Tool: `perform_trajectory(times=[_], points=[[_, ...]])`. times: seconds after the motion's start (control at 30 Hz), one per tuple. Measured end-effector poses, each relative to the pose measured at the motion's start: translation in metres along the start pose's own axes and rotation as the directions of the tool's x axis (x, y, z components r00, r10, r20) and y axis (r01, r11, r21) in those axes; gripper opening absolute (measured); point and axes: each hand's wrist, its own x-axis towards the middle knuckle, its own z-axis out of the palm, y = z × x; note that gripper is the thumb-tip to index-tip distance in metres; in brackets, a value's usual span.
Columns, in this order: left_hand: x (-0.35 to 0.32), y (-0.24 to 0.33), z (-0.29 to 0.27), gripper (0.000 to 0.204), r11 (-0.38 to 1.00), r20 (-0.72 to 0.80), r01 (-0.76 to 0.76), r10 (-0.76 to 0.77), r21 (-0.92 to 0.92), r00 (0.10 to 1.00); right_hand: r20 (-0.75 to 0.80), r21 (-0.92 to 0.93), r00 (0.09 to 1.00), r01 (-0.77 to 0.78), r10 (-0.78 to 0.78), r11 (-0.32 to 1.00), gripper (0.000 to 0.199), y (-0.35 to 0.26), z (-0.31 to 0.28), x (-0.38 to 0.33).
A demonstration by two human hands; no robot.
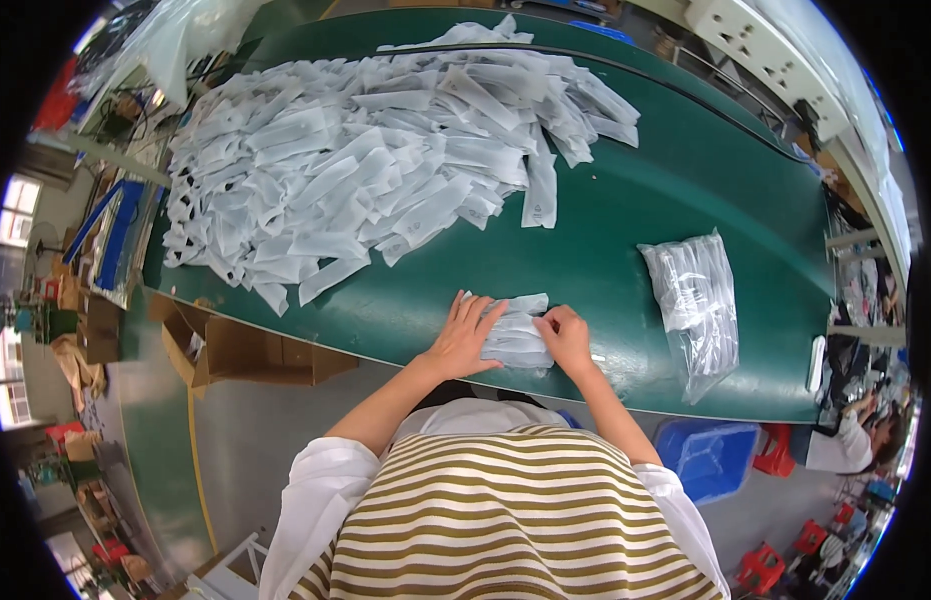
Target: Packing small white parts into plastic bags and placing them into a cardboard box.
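Note:
A small row of white translucent pouches (517,345) lies side by side at the table's near edge, in front of me. My left hand (463,340) rests over their left end, fingers spread, its thumb toward the near side. At the right end, my right hand (567,338) is closed, thumb and fingertips pinching the edge of a pouch. Beyond my hands, a large heap of similar pouches (325,160) covers the far left of the table. A clear plastic bag (693,310) packed with pouches lies to the right, apart from my hands.
The green table (625,225) carries all of this. An open cardboard box (255,350) stands below its left edge, and a blue bin (707,455) below its right front. A white object (816,362) lies at the right edge. Another person (853,442) sits at far right.

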Motion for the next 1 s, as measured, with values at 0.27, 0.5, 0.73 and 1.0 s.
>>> perform_trajectory(times=[0.27,0.5,0.73,1.0], points=[[0.004,0.008,0.009,0.105,0.986,0.018,0.016,-0.019,0.167,1.0,-0.474,0.29,0.811,-0.224,0.343,0.931,0.018,-0.027,-0.005,-0.029],[0.012,0.019,0.017,0.103,0.975,-0.012,0.048,-0.047,0.216,0.999,-0.36,0.018,0.896,-0.272,0.26,0.962,0.019,-0.021,0.012,-0.034],[0.02,0.02,0.013,0.103,0.96,0.021,0.063,-0.071,0.271,0.997,-0.627,-0.023,0.74,-0.331,0.244,0.943,0.02,-0.03,0.021,-0.035],[0.021,0.024,0.015,0.103,0.942,0.033,0.066,-0.081,0.328,0.996,-0.497,0.378,0.748,-0.269,0.44,0.886,0.018,-0.012,0.013,-0.04]])
